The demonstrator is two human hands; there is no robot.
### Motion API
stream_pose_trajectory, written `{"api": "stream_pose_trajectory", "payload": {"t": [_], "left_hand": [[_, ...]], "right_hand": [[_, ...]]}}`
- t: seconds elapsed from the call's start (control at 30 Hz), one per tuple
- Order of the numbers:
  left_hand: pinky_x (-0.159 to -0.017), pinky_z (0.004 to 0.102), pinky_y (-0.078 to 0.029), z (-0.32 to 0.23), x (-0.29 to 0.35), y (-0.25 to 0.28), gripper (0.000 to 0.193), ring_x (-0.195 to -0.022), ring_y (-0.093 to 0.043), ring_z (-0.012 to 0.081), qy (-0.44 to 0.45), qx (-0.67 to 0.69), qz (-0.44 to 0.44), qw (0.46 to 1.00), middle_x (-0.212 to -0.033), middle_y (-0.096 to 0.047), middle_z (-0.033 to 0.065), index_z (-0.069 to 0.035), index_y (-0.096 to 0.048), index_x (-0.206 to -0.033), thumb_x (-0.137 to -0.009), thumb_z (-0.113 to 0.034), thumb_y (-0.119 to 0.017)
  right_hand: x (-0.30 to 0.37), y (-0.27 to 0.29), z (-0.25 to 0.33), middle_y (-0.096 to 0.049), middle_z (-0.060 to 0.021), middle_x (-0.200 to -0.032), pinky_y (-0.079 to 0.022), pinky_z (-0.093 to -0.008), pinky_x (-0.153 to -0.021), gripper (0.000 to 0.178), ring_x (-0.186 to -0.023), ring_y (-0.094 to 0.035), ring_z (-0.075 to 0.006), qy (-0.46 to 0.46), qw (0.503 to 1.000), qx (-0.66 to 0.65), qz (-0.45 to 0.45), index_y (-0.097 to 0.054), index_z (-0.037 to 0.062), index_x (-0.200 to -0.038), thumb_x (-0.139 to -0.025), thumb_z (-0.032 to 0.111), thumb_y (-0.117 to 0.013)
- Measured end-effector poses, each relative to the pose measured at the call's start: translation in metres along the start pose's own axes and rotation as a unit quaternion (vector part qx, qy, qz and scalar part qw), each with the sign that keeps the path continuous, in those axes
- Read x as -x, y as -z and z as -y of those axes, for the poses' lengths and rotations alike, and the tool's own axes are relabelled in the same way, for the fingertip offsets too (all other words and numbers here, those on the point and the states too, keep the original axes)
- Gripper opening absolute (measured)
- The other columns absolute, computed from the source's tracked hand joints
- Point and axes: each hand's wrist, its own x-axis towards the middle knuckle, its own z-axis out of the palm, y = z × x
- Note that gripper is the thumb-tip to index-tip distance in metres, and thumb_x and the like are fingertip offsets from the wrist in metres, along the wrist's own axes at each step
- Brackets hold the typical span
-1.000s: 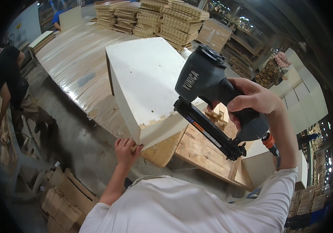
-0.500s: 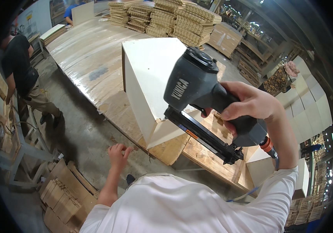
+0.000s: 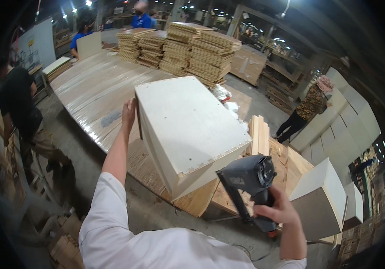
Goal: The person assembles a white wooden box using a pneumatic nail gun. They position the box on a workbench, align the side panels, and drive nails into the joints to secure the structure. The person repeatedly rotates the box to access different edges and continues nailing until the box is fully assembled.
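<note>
My right hand (image 3: 281, 207) is wrapped round the grip of a black pneumatic nail gun (image 3: 246, 177). The gun is tilted at the near right corner of a large white wooden box (image 3: 192, 123), and I cannot tell whether they touch. My left hand (image 3: 129, 112) grasps the box's far left edge, its fingers partly hidden. The box stands on a wide worktable (image 3: 85, 89), with small dark dots and a joint line along the near edge of its top.
Pale wooden strips (image 3: 258, 134) lie right of the box. Stacks of slatted panels (image 3: 206, 58) stand behind. More white boxes (image 3: 320, 199) are at the right. A person in black (image 3: 19, 94) is at left, another in a patterned top (image 3: 313, 98) at right.
My left hand has risen from low beside the table to the box's left edge. The nail gun has moved down and to the right, away from over the box. My view has tilted up.
</note>
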Motion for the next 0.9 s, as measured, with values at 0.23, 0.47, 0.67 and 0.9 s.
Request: {"api": "stream_pose_trajectory", "payload": {"t": [0.23, 0.47, 0.67, 0.9], "left_hand": [[-0.088, 0.0289, -0.041, 0.017, -0.006, -0.025, 0.053, -0.095, -0.056, 0.0154, 0.093, 0.233, 0.182, 0.951, -0.102, -0.064, 0.0058, 0.001, -0.057, -0.120, -0.102, -0.043, -0.034], [-0.091, 0.0366, -0.043, 0.006, 0.094, 0.099, 0.050, -0.104, -0.059, 0.0280, 0.106, -0.039, -0.077, 0.991, -0.114, -0.062, 0.0127, 0.001, -0.050, -0.129, -0.101, -0.039, -0.038], [-0.076, 0.0381, -0.044, -0.092, 0.202, 0.139, 0.032, -0.087, -0.059, 0.0305, 0.117, -0.188, -0.102, 0.970, -0.094, -0.061, 0.0170, 0.002, -0.055, -0.104, -0.098, -0.029, -0.046], [-0.047, 0.0308, -0.041, -0.200, 0.292, 0.051, 0.017, -0.053, -0.049, 0.0153, -0.109, -0.030, 0.091, 0.989, -0.075, -0.053, 0.0060, -0.004, -0.054, -0.080, -0.074, -0.010, -0.069]], "right_hand": [[0.003, -0.015, -0.035, -0.061, -0.0062, -0.093, -0.052, -0.0277, -0.065, 0.046, -0.074, -0.062, -0.0127, -0.002, 0.994, -0.107, -0.011, -0.053, -0.0005, -0.118, -0.075, -0.001, -0.070], [-0.020, 0.013, -0.023, -0.062, -0.0094, -0.089, -0.052, -0.0311, -0.063, 0.050, -0.069, -0.063, -0.0169, -0.010, 0.997, -0.069, -0.019, -0.054, -0.0036, -0.115, -0.067, 0.000, -0.071], [-0.164, 0.044, -0.044, -0.061, -0.0172, -0.099, -0.048, -0.0328, -0.082, 0.055, -0.090, -0.059, -0.0230, 0.205, 0.957, 0.192, -0.074, -0.047, -0.0042, -0.126, -0.075, 0.006, -0.066], [-0.190, 0.089, -0.003, -0.061, -0.0099, -0.083, -0.050, -0.0300, -0.059, 0.049, -0.064, -0.062, -0.0147, 0.158, 0.964, 0.154, -0.146, -0.048, -0.0016, -0.124, -0.078, 0.006, -0.063]]}}
